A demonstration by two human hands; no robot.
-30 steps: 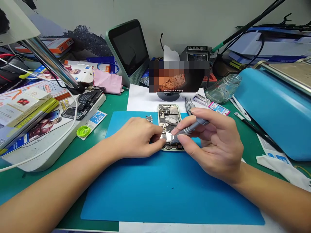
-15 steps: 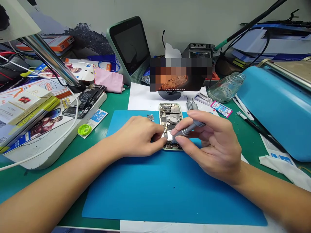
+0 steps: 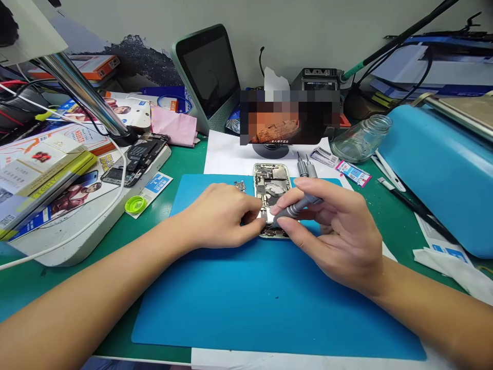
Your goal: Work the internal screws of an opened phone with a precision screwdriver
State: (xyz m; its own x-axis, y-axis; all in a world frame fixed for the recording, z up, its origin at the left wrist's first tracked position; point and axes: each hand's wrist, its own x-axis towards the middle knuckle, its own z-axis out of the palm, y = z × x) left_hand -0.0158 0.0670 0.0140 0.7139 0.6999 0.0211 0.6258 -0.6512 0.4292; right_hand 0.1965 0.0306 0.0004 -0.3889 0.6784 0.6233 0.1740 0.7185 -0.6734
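An opened phone with bare inner parts lies on a blue mat. My right hand grips a grey screwdriver between thumb and fingers, tilted down to the phone's lower end. The screwdriver's tip is too small to make out. At the phone's lower left my left hand is closed, thumb and index finger close together; what they pinch, if anything, is hidden. A small white piece shows between the two hands. Small metal parts lie left of the phone.
Two more screwdrivers lie behind my right hand. A glass jar, tweezers and a blue machine stand or lie to the right. On the left are another opened phone, a green cap and a lamp post.
The whole view has shifted slightly. Both hands and the screwdriver keep nearly the same place over the phone. The picture on the small screen behind has changed its caption.
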